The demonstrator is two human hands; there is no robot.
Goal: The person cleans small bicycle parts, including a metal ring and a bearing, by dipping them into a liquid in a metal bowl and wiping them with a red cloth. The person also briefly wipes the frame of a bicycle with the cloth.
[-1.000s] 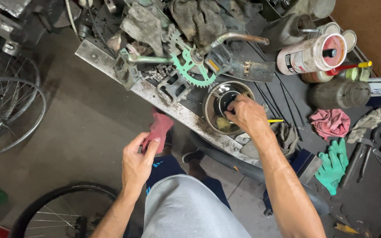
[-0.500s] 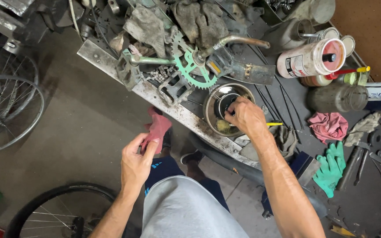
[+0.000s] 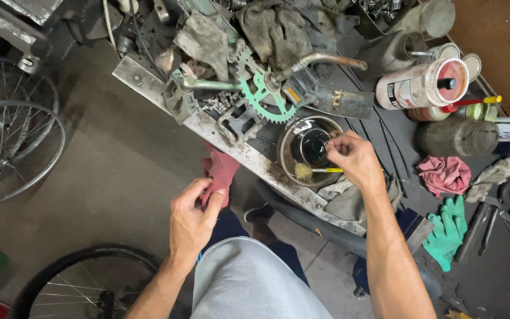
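My left hand (image 3: 191, 220) grips a red rag (image 3: 222, 171) below the edge of a cluttered workbench (image 3: 149, 85). My right hand (image 3: 354, 158) hovers over the rim of a metal bowl (image 3: 290, 137) of dark liquid, its fingers pinched together; whether something small is between them I cannot tell. A yellow-handled brush (image 3: 314, 171) lies across the bowl's near rim, just under that hand. Behind the bowl rests a green chainring with crank and pedals (image 3: 261, 91).
Dirty rags (image 3: 278, 32), a white can (image 3: 423, 82), a dark jar (image 3: 457, 137), a pink cloth (image 3: 444, 175), green gloves (image 3: 447, 227) and hand tools (image 3: 506, 221) crowd the bench. Bicycle wheels (image 3: 13, 142) stand at left, a tyre (image 3: 84, 277) by my legs.
My right hand has lifted slightly from inside the bowl toward its right rim, uncovering the yellow brush. My left hand still holds the red rag in about the same place.
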